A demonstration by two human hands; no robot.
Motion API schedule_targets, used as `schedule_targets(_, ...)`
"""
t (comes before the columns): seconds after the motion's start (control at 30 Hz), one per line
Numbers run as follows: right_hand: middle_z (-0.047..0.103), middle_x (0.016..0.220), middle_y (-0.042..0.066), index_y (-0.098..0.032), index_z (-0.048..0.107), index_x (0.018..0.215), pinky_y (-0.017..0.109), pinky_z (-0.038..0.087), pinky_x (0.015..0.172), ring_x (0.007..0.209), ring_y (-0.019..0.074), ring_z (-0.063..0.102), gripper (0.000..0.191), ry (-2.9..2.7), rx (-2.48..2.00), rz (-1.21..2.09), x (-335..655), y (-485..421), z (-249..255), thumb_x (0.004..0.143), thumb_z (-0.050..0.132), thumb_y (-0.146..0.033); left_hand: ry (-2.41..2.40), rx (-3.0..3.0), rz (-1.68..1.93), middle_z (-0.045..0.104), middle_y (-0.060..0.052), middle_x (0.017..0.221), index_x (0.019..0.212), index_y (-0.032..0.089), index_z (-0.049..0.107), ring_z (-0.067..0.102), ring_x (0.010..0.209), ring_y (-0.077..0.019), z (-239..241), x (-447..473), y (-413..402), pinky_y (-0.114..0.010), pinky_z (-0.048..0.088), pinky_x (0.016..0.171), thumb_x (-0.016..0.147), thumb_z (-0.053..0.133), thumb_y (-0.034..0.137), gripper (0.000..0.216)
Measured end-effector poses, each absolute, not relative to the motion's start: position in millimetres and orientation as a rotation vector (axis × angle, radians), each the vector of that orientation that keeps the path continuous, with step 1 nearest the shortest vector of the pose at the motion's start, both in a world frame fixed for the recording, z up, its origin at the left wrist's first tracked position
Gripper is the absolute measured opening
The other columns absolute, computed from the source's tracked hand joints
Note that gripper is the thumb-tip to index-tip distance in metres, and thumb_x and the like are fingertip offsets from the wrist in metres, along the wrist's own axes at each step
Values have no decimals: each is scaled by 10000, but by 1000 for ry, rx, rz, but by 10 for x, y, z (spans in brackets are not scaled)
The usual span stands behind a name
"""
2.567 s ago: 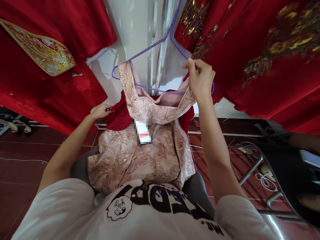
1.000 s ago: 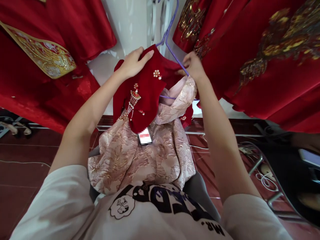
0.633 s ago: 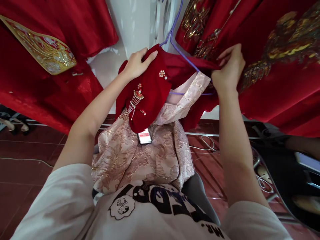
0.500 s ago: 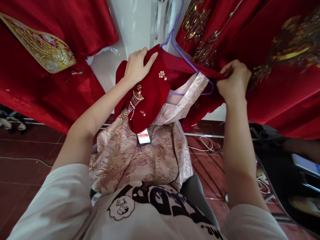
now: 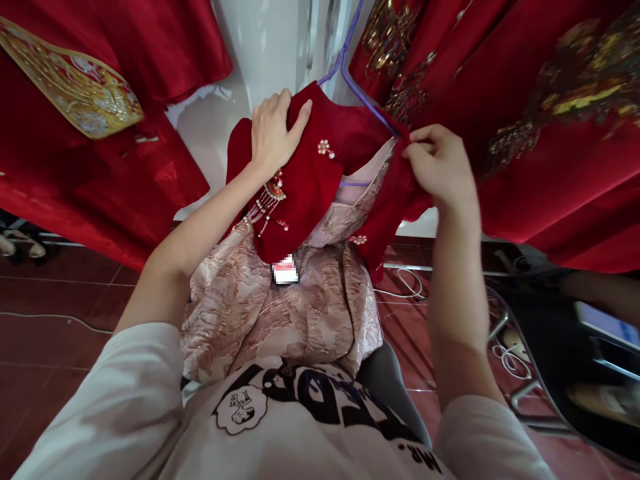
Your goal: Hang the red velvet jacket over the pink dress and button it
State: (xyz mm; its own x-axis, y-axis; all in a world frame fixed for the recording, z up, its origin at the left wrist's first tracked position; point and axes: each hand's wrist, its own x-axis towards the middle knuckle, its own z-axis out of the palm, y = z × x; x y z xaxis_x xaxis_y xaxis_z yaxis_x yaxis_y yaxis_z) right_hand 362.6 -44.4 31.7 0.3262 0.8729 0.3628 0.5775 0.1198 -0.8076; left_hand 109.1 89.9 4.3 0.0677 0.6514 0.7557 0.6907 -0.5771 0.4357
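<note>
A pink brocade dress (image 5: pixel 280 313) hangs on a purple hanger (image 5: pixel 350 73) in front of me, with a small tag (image 5: pixel 284 273) at its chest. Over its shoulders lies a red velvet jacket (image 5: pixel 310 180) with pearl flowers and a tassel ornament. My left hand (image 5: pixel 273 130) lies on the jacket's left shoulder, fingers curved over the cloth. My right hand (image 5: pixel 440 167) pinches the jacket's right front edge beside the hanger arm.
Red embroidered garments hang at the left (image 5: pixel 90 133) and at the right (image 5: pixel 540 120). A white wall (image 5: pixel 260 47) is behind. The floor (image 5: pixel 50 313) is dark red tile with cables. A metal chair frame (image 5: pixel 520 373) stands at the right.
My left hand lifted the red jacket from below up over the dress's left shoulder. My right hand left the hanger arm, pulled the jacket's right side across, then drew back in to the collar.
</note>
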Motion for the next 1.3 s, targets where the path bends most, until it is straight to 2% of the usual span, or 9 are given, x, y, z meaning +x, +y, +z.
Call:
schedule_targets(0.17,515,692,-54,-239,538,1035,272,496,638,589,109,529,13,-1553,-1218,408,3089,-11,-5,1038,550,-242,-1423,-2253,-1591,666,-114,1025,985,435,630,564,1112,-402,3,1055,901,-573,385,925,956,482,646,260)
schedule_targets(0.27,521,742,-43,-263,536,1131,327,560,740,701,146,596,228,-1736,-1049,365,2929,51,-173,1014,622,-438,-1411,-2272,-1570,679,-110,1063,1043,460,634,532,1148,-407,-12,979,989,-570,388,872,942,497,658,260)
schedule_targets(0.43,559,776,-35,-265,535,1202,369,576,775,702,151,574,326,-1794,-1019,364,3028,-15,-332,951,666,-428,-1467,-2198,-1680,696,-98,1058,1068,452,627,456,1239,-402,24,1217,1106,-566,396,901,863,677,581,247)
schedule_targets(0.63,596,811,-17,-266,572,1118,364,575,749,718,161,574,332,-1822,-1041,354,3085,-64,-478,891,717,-460,-1590,-2021,-1554,679,-51,1300,1138,313,534,552,1270,-312,188,1764,1023,-583,190,1317,674,751,35,583)
schedule_targets(0.77,618,808,-2,-261,547,922,377,588,762,743,176,596,345,-1780,-1057,375,3071,-59,-539,843,775,-507,-1405,-2187,-1710,697,31,1282,1116,343,462,625,1253,-203,160,1589,1109,-510,355,1323,579,516,-147,729)
schedule_targets(0.87,599,760,-19,-259,505,821,366,597,769,744,169,610,392,-1707,-1057,420,3059,-41,-586,801,813,-501,-1105,-2295,-1971,698,11,1220,1101,315,474,632,1244,-175,46,1278,1075,-399,456,1249,549,456,-136,713)
schedule_targets(0.97,574,737,-29,-254,494,786,334,608,739,735,151,623,402,-1628,-1045,528,3049,-26,-602,808,812,-499,-857,-2329,-2034,671,-36,1176,1097,290,563,624,1229,-250,-123,988,887,-461,465,1200,592,483,-94,640)
schedule_targets(1.17,567,759,-24,-233,457,763,279,655,684,729,116,659,460,-1447,-989,884,2965,-18,-372,902,757,-553,-1114,-2367,-2136,672,-65,1143,1127,271,617,664,1117,-252,-581,814,544,-447,571,1054,868,722,155,302)
schedule_targets(1.3,569,758,-36,-228,481,789,240,662,704,762,104,676,475,-1423,-936,924,2831,-19,-215,880,790,-578,-1179,-2465,-2146,685,-72,1179,1217,259,639,692,1102,-225,-785,923,398,-380,606,990,919,718,202,314)
